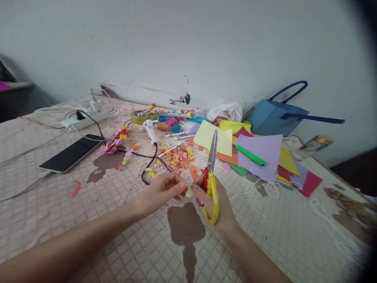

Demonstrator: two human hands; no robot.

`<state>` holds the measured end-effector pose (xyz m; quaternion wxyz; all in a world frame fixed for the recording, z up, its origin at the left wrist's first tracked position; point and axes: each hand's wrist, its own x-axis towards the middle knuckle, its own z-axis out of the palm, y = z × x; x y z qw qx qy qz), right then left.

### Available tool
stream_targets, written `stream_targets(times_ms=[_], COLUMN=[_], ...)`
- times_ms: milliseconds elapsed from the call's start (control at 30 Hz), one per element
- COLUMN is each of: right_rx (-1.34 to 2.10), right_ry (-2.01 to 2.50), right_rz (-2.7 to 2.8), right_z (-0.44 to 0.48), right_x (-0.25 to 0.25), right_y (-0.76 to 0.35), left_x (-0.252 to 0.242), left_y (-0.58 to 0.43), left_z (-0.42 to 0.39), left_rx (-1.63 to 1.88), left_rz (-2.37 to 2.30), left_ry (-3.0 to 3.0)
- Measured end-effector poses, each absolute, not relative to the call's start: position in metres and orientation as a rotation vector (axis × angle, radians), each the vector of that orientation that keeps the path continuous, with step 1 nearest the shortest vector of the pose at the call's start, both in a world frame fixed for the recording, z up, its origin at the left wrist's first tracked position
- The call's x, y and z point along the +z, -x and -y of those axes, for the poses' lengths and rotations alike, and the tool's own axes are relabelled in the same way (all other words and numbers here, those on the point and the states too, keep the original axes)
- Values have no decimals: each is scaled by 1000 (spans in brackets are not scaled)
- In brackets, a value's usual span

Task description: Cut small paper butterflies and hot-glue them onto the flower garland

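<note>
Between my two hands is a small pale-yellow paper piece (190,192). My left hand (166,190) pinches its left side with thumb and fingertips. On its right side, the thumb and finger of my right hand (216,202) touch the same piece. Scissors (212,169) with yellow and red handles hang on my right hand, blades together and pointing up and away. Just beyond my hands lies a heap of tiny coloured paper snippets (175,159), with orange paper scraps (193,173) beside it.
A white glue gun (150,131) trails a black cord. At left are a phone (72,152) and a power strip (85,120). Coloured paper sheets (259,153), a green marker (250,155), white string (272,186) and a blue bag (275,116) lie at right. The wall stands behind.
</note>
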<state>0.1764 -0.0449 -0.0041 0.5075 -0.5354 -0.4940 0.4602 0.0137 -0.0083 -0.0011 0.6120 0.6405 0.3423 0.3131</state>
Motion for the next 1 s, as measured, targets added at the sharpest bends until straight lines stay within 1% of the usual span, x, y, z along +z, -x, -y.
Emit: stream_targets(times_ms=[100, 400, 600, 667, 800, 1000], right_rx=[1022, 1102, 1035, 1026, 1130, 1158], right_ry=[1324, 1297, 1313, 1286, 1225, 1301], right_rz=[1260, 1171, 1161, 1176, 1346, 1606], right_z=[46, 44, 46, 46, 47, 53], right_x=[-3, -6, -2, -5, -15, -16], right_y=[-175, -173, -173, -175, -179, -173], left_x=[-6, -7, 1, 6, 14, 21], left_y=[-18, -17, -14, -12, -6, 5], left_z=[13, 12, 10, 7, -1, -11], left_rx=[663, 705, 732, 773, 913, 1085], left_rz=[-833, -841, -885, -890, -842, -853], left_ry=[-1332, -1294, -1228, -1194, -1101, -1018])
